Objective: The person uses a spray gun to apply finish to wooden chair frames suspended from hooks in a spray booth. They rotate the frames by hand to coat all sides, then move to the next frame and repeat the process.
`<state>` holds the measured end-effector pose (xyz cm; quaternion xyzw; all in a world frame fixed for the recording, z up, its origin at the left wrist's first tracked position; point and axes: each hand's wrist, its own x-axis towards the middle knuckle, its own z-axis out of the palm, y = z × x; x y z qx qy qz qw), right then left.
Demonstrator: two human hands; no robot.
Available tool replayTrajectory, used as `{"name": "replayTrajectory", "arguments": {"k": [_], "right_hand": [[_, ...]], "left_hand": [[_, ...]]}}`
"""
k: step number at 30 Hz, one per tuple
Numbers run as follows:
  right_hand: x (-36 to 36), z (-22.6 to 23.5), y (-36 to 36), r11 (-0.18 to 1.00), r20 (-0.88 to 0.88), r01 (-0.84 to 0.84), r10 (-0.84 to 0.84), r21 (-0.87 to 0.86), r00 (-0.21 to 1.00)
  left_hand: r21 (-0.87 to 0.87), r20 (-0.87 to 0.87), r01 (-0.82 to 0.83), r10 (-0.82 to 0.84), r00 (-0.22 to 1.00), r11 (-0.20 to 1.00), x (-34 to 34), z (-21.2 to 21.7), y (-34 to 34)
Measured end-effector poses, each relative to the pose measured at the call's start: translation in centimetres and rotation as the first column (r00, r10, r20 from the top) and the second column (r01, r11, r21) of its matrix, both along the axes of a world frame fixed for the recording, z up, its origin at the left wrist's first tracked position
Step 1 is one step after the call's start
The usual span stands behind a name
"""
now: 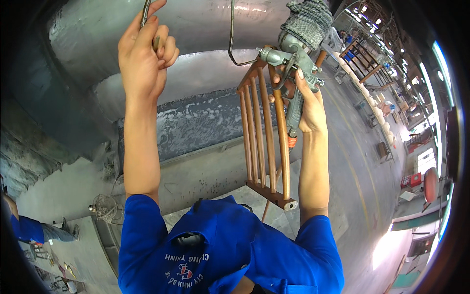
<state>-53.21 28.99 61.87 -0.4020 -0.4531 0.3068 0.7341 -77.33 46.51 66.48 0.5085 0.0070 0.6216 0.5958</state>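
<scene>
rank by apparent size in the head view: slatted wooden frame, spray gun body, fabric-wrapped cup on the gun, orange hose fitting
1. Slatted wooden frame
2. Spray gun body and fabric-wrapped cup: too alike to rank
3. Orange hose fitting

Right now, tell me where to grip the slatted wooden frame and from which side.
The slatted wooden frame is probably best gripped at its lower rail, coming from the left: this narrow crossbar sits away from the spray gun in the right hand, while the right forearm runs along the other side.
</scene>
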Motion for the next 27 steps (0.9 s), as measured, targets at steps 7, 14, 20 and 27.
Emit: {"name": "replayTrajectory", "arguments": {"k": [7,14,20,27], "right_hand": [[-0.2,0.1,-0.1,0.995,-0.017,-0.101,0.102,0.022,0.995],[0.5,0.0,0.5,0.996,0.01,-0.078,0.078,-0.032,0.997],[-0.5,0.5,0.8,0.994,0.024,-0.107,0.107,-0.011,0.994],[-1.5,1.8,7.1,0.996,-0.175,-0.087,0.081,-0.023,0.981]], "left_hand": [[0.034,0.02,-0.001,0.001,1.0,0.999,0.3,0.7,0.1],[0.037,0.014,0.047,-0.048,0.999,0.998,0.1,1.3,-0.9],[0.135,-0.052,0.031,-0.025,0.998,0.99,0.8,0.5,-3.8],[0.27,-0.172,0.101,-0.056,0.984,0.957,-0.7,-3.1,-2.3]]}}
